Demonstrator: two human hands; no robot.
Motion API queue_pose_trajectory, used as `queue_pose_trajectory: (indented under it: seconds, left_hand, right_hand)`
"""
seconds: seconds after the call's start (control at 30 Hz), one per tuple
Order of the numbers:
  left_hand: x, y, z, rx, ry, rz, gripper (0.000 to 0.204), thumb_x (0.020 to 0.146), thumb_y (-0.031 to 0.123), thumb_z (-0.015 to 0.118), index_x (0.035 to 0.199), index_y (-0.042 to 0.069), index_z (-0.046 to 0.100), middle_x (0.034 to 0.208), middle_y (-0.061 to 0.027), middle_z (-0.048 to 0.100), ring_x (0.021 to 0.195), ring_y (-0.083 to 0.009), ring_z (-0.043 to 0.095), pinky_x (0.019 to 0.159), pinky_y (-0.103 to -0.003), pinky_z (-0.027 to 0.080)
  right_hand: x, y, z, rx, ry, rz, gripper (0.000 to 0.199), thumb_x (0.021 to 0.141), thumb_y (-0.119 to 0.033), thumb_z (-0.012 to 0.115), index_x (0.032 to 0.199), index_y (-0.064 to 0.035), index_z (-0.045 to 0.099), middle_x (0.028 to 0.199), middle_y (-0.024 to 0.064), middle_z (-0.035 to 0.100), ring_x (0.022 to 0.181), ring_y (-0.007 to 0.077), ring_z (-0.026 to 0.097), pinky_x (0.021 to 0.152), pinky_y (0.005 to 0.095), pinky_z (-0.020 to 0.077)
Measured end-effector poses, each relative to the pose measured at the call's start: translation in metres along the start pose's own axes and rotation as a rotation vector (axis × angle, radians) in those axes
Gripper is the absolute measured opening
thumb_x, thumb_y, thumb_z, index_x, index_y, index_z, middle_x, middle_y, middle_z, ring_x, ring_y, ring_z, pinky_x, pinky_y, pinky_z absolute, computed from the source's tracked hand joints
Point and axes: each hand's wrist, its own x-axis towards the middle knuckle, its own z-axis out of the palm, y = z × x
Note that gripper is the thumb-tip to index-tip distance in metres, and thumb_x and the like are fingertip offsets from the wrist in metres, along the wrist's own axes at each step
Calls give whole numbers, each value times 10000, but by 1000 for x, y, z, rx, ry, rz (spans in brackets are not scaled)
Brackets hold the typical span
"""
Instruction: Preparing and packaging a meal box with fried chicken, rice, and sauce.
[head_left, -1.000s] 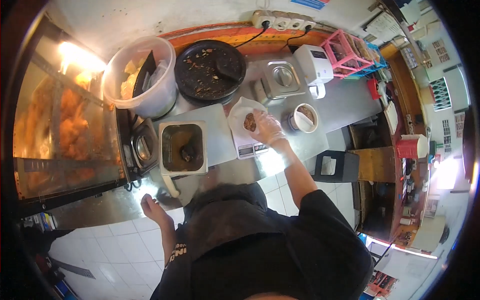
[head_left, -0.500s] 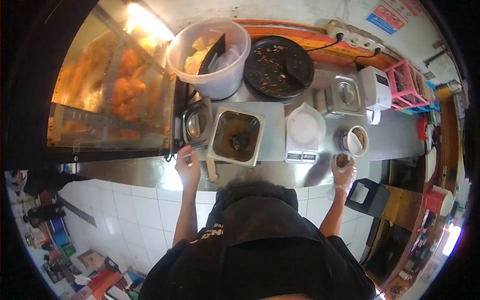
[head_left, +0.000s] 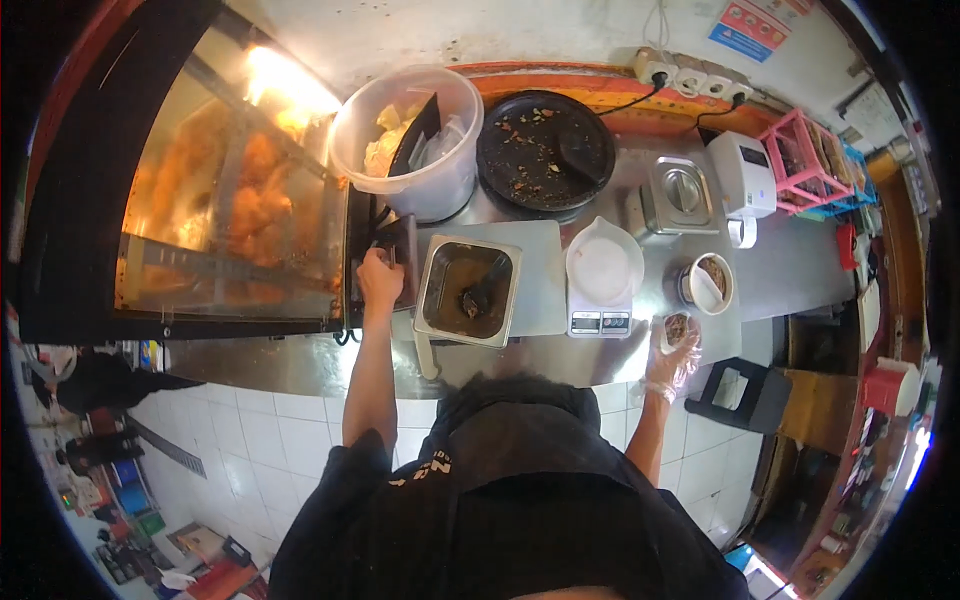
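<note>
My left hand [head_left: 381, 278] is closed on the handle of a metal lid [head_left: 405, 285], which looks dark and tilted beside the warmer. Just right of it stands a square steel pan [head_left: 514, 290] of brown sauce, with a black ladle [head_left: 490, 283] resting in it. My right hand [head_left: 680, 362], in a clear plastic glove, is closed around a small cup [head_left: 664, 332] with brown crumbly food in it. Above that hand, a white tub [head_left: 690, 292] holds similar brown food and a pale scoop [head_left: 708, 287].
A white kitchen scale [head_left: 600, 322] sits mid-counter. Behind are a clear bucket [head_left: 350, 150], a round black tray [head_left: 535, 165] and a lidded steel container [head_left: 683, 195]. A glass food warmer [head_left: 230, 190] borders the left; a white printer-like device [head_left: 745, 170] stands right.
My left hand has moved up and taken hold of the metal lid, which is now tilted. My right hand has shifted slightly left and down with the cup.
</note>
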Motion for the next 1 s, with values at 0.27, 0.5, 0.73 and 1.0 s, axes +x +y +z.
queue_pose_trajectory:
  seconds: [0.27, 0.5, 0.73, 1.0]
  left_hand:
    - [-41, 69, -58, -161, 14, 142, 290, 802, 82, 717, 1072, -19, 696, 934, -175, 740, 853, -294, 733, 819, -374, 561]
    - [-105, 97, -22, -97, -72, 357, 288, 783, 58, 697, 1067, 4, 691, 908, -205, 700, 864, -377, 688, 793, -447, 544]
    - [-115, 96, 12, 72, 4, 527, 278, 774, 92, 763, 1029, 13, 683, 894, -174, 686, 778, -330, 689, 724, -410, 541]
    - [-96, 54, -28, -127, 94, 430, 330, 849, 140, 711, 1149, 11, 664, 1049, -200, 663, 967, -369, 650, 822, -436, 528]
  right_hand:
    - [-14, -21, -1, 125, -48, -58, 612, 839, -237, 766, 1342, -13, 500, 1286, 206, 581, 1190, 365, 557, 1047, 468, 430]
    - [-32, -96, 7, 264, -227, -260, 494, 847, -189, 726, 1274, -31, 537, 1266, 202, 575, 1204, 371, 531, 1035, 464, 429]
    - [-64, -144, 18, 434, -359, -320, 420, 857, -227, 702, 1199, -17, 581, 1171, 193, 624, 1102, 365, 589, 969, 463, 463]
    - [-89, -169, 26, 478, -893, -125, 500, 891, -373, 682, 1175, 35, 632, 987, 196, 708, 904, 316, 683, 834, 400, 527]
